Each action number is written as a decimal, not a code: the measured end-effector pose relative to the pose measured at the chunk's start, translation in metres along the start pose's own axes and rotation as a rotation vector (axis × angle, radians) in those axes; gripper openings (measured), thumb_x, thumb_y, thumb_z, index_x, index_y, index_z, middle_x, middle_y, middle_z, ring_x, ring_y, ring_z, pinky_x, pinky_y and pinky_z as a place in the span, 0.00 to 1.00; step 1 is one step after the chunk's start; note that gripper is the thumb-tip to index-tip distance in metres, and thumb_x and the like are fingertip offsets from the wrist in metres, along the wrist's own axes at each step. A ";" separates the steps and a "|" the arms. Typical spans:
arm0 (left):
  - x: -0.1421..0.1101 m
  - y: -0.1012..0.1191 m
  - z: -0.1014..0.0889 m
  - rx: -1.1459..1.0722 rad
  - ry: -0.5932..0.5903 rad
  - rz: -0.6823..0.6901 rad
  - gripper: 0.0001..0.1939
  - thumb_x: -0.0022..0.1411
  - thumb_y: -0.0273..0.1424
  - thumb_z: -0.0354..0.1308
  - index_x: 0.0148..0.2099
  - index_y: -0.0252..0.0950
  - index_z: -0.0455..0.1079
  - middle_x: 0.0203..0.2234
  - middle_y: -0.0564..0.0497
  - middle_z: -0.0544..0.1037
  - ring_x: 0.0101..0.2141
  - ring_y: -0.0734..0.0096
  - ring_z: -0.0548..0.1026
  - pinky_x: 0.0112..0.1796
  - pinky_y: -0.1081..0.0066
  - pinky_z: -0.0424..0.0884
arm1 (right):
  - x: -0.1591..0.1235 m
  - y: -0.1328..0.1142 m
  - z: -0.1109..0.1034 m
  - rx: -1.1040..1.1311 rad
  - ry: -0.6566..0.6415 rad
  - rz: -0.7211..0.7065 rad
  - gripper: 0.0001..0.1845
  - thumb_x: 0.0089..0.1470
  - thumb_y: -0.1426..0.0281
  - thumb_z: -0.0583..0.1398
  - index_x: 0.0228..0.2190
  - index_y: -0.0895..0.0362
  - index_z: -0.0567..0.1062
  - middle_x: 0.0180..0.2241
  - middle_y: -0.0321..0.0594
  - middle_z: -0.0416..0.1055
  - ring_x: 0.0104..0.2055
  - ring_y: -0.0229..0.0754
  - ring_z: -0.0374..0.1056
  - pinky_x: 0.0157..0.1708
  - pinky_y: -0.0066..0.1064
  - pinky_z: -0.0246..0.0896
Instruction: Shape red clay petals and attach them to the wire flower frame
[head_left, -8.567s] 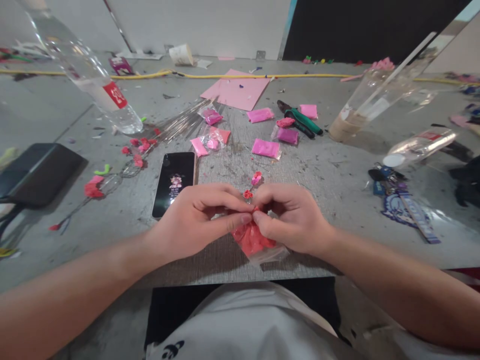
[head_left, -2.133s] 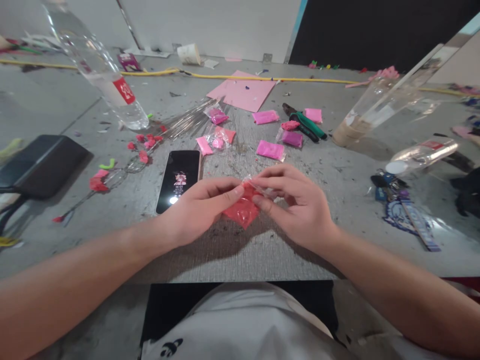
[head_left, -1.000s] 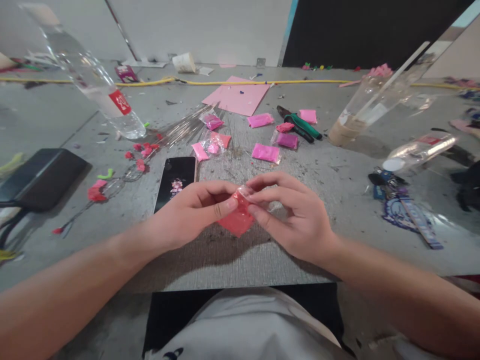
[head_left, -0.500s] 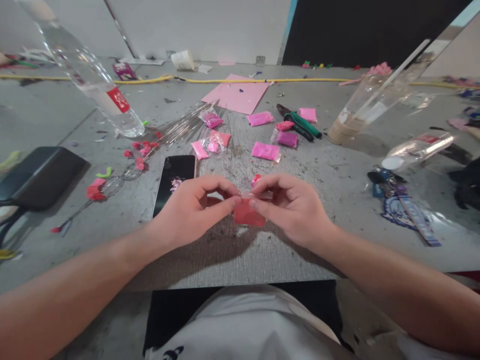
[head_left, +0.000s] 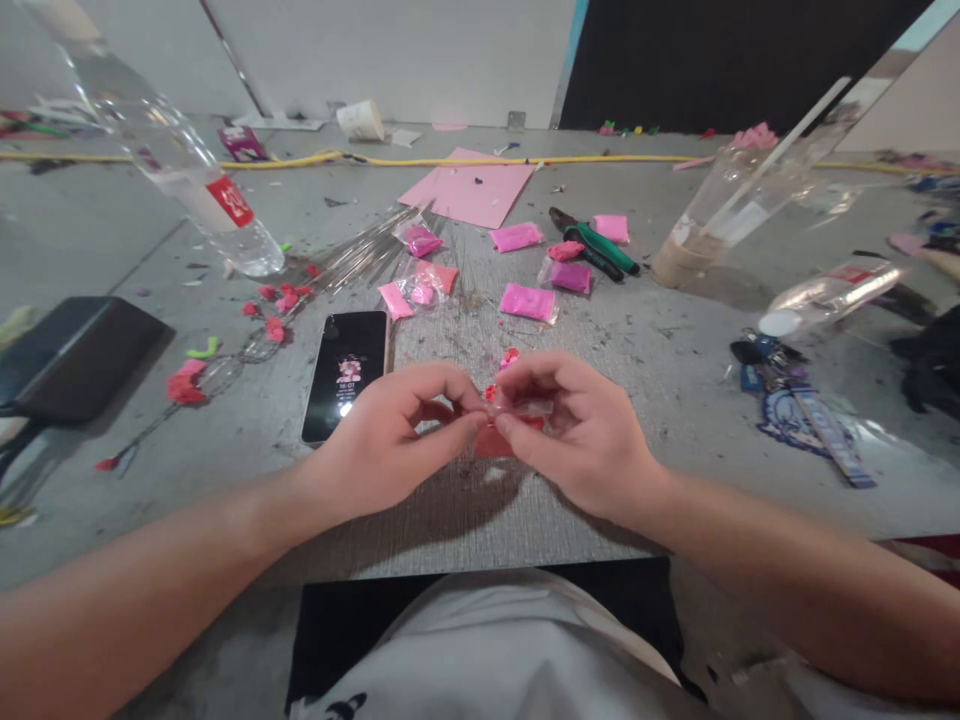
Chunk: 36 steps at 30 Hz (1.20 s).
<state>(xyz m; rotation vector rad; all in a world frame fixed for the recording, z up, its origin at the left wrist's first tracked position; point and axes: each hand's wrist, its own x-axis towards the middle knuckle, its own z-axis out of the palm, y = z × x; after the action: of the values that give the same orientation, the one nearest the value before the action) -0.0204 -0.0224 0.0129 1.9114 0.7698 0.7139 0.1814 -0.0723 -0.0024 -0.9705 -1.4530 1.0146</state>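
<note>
Between my hands is a small clear packet of red modelling clay (head_left: pixel 498 442), its see-through upper edge pinched by both. My left hand (head_left: pixel 416 420) grips that edge from the left with thumb and forefinger. From the other side my right hand (head_left: pixel 574 425) pinches it close to the left fingertips, covering part of the packet. Just beyond the fingers lies a small red and pink clay piece (head_left: pixel 510 357). A phone (head_left: pixel 346 375) with its screen lit rests by my left hand. Farther back are several pink clay packets (head_left: pixel 529 302).
Green-handled pliers (head_left: pixel 600 248) lie among the packets. A tall water bottle (head_left: pixel 232 215) and thin wires (head_left: pixel 367 250) stand and lie at left, near a black case (head_left: pixel 79 355). At right are a plastic cup (head_left: pixel 686 250), a lying bottle (head_left: pixel 829 295) and keys (head_left: pixel 772 360).
The packet has tilted and slipped partly behind my right fingers, its clear edge now stretching right. Both hands have shifted slightly nearer. The phone's screen has brightened and shows the time.
</note>
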 end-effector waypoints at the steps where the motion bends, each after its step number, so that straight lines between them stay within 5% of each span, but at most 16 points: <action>1: 0.000 0.000 0.000 0.026 -0.004 0.028 0.06 0.70 0.32 0.59 0.38 0.37 0.72 0.33 0.51 0.77 0.33 0.69 0.76 0.36 0.69 0.74 | -0.001 -0.001 0.001 -0.006 0.009 0.000 0.12 0.56 0.75 0.66 0.42 0.54 0.74 0.37 0.37 0.75 0.37 0.37 0.74 0.35 0.29 0.74; 11: 0.000 0.006 -0.001 0.240 0.039 0.225 0.06 0.69 0.24 0.57 0.37 0.37 0.70 0.33 0.53 0.75 0.34 0.73 0.73 0.37 0.72 0.69 | -0.003 -0.007 0.003 -0.039 0.124 0.035 0.06 0.54 0.71 0.70 0.32 0.55 0.77 0.30 0.38 0.78 0.31 0.38 0.74 0.31 0.32 0.73; 19: 0.000 0.001 0.006 0.166 0.129 0.150 0.04 0.69 0.25 0.57 0.38 0.37 0.69 0.32 0.52 0.74 0.33 0.71 0.73 0.34 0.70 0.69 | 0.008 -0.002 -0.006 0.002 0.136 0.061 0.19 0.47 0.64 0.75 0.33 0.54 0.73 0.31 0.37 0.76 0.34 0.40 0.75 0.36 0.33 0.75; 27: 0.000 0.005 0.006 0.249 0.054 0.219 0.06 0.64 0.21 0.56 0.35 0.36 0.67 0.30 0.53 0.72 0.31 0.72 0.70 0.34 0.70 0.67 | 0.020 -0.011 -0.022 -0.059 -0.118 0.147 0.18 0.44 0.64 0.77 0.31 0.55 0.76 0.28 0.34 0.75 0.30 0.38 0.73 0.30 0.30 0.74; 36: -0.008 0.007 0.007 0.204 0.138 0.252 0.08 0.63 0.20 0.57 0.34 0.37 0.66 0.28 0.53 0.72 0.30 0.72 0.70 0.32 0.70 0.66 | 0.025 -0.014 -0.025 0.003 -0.068 0.223 0.24 0.33 0.62 0.80 0.30 0.56 0.79 0.26 0.35 0.77 0.28 0.38 0.72 0.27 0.29 0.70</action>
<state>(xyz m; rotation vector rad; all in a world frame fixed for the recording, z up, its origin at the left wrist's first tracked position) -0.0189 -0.0344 0.0150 2.1868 0.7160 0.9613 0.2027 -0.0510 0.0199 -1.1233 -1.4196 1.2213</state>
